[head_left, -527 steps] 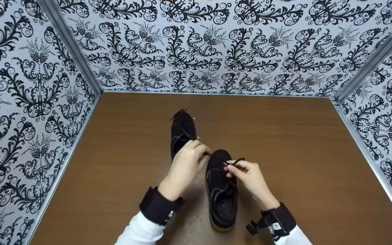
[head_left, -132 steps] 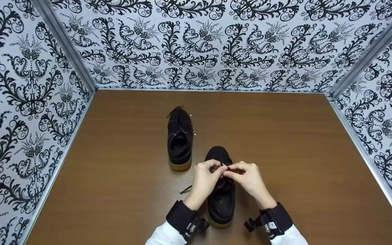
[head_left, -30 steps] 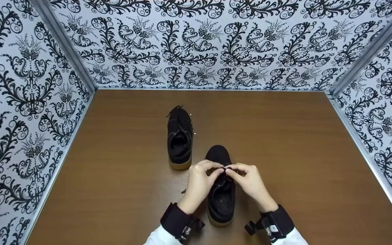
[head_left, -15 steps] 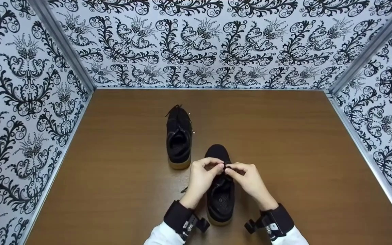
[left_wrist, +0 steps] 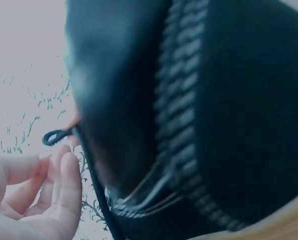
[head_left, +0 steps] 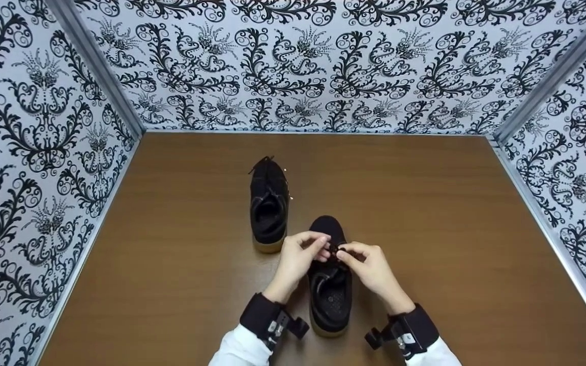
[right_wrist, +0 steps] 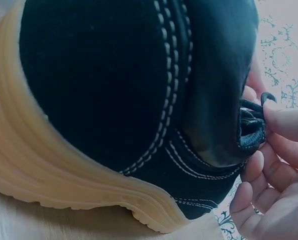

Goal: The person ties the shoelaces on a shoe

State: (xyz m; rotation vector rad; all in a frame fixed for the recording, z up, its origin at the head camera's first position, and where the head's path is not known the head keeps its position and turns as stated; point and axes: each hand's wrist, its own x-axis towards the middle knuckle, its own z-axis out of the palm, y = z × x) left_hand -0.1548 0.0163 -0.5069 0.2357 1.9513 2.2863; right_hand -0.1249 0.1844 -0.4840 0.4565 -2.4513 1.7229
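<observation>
Black lace [left_wrist: 94,179] (looped), R grip [head_left: 369,265]

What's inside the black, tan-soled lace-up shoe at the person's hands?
Inside the shoe, a dark insole with faint pale marks shows at the heel end. The toe end is covered by the black upper and cannot be seen.

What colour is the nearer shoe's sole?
Tan; the sole shows best in the right wrist view.
</observation>
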